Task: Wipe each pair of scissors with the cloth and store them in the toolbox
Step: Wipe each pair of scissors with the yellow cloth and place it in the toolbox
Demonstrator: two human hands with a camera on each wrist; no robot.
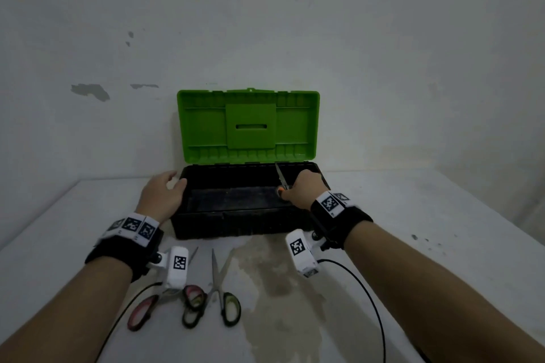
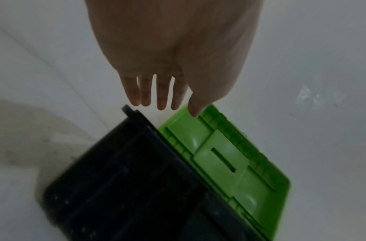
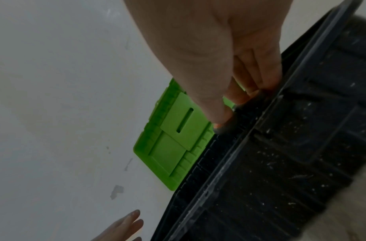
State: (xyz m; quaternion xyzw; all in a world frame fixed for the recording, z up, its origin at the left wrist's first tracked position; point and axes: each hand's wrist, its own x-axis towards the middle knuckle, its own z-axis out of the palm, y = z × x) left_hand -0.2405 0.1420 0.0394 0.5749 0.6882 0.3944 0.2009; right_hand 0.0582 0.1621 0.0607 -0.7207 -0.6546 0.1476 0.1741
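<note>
The toolbox (image 1: 236,216) stands open on the table, with a black base and a green lid (image 1: 206,127) raised against the wall. My right hand (image 1: 295,188) holds a pair of scissors (image 1: 281,177) by its orange-tinted handle over the right part of the base, blades pointing up and back. In the right wrist view the fingers (image 3: 250,84) are curled round the dark handle (image 3: 225,127). My left hand (image 1: 177,183) hovers by the box's left end, fingers (image 2: 161,97) straight and holding nothing. Pink-handled scissors (image 1: 141,312) and green-handled scissors (image 1: 231,308) lie near the front. No cloth is in view.
The white table (image 1: 413,230) runs to a stained wall behind the box. A discoloured patch (image 1: 283,274) marks the surface in front of the box. Wrist-camera cables (image 1: 368,289) trail over the table near my forearms.
</note>
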